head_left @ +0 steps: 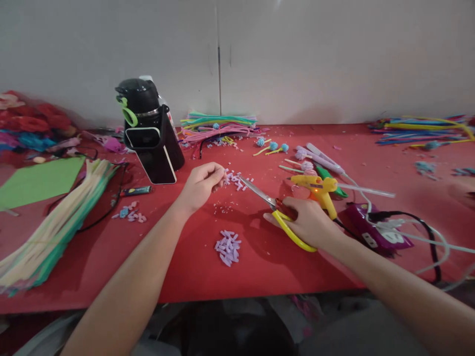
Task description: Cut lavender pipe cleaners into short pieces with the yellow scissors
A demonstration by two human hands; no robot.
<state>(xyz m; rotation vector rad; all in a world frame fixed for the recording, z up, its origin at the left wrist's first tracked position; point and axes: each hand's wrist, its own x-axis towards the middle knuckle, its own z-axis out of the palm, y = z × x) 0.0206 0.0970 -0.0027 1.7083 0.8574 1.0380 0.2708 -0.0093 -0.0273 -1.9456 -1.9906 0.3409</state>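
Observation:
My right hand (302, 220) grips yellow-handled scissors (261, 192), their blades pointing up and left toward loose lilac cut pieces (235, 179). Beside those pieces my left hand (203, 182) is closed in a pinch; whatever its fingertips hold is too small or hidden to make out. Closer to me lies a neat pile of longer lilac pieces (227, 248), with tiny scraps (222, 207) scattered above it. A yellow hot glue gun (315, 185) rests just beyond my right hand.
A black bottle (143, 109) with a phone (152, 153) against it stands back left. Pipe cleaners (55, 227) lie at left, more bundles (218, 123) along the wall. A purple power strip (374, 230) with cables sits right. Part of another person's hand (463, 192) shows far right.

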